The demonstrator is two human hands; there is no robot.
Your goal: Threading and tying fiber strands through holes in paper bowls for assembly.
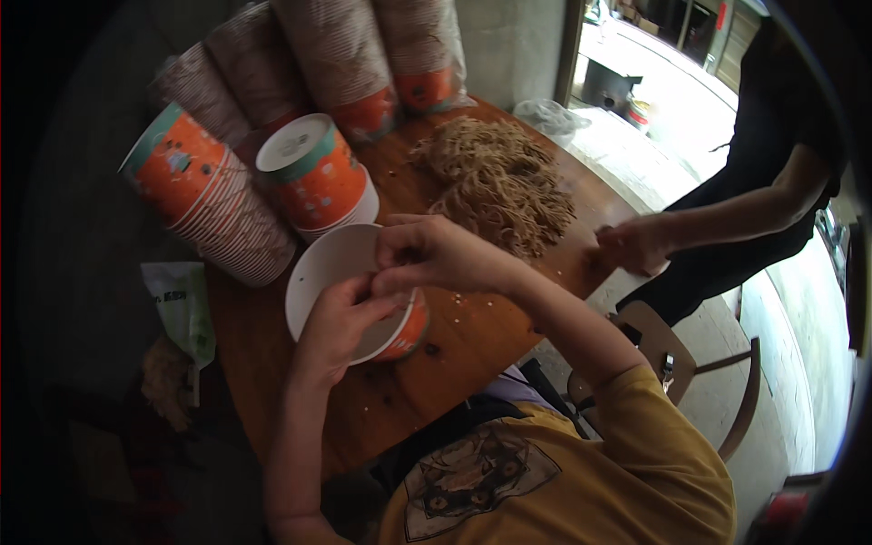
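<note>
Paper-light and easily crushed, the bowl point(350, 291) is pinched at its rim by both hands, left hand point(338, 320) and right hand point(436, 256), apparently together.

A heap of brown dried noodles point(500, 182) lies on the round wooden worktop point(454, 354), with crumbs scattered beside it. Stacks of orange paper cups point(218, 204) lie on their sides along the far edge. A green-and-white packet point(182, 309) sits off the worktop's left rim. A co-worker's hand point(631, 245) rests at the right edge, above a wooden chair point(690, 363).
</note>
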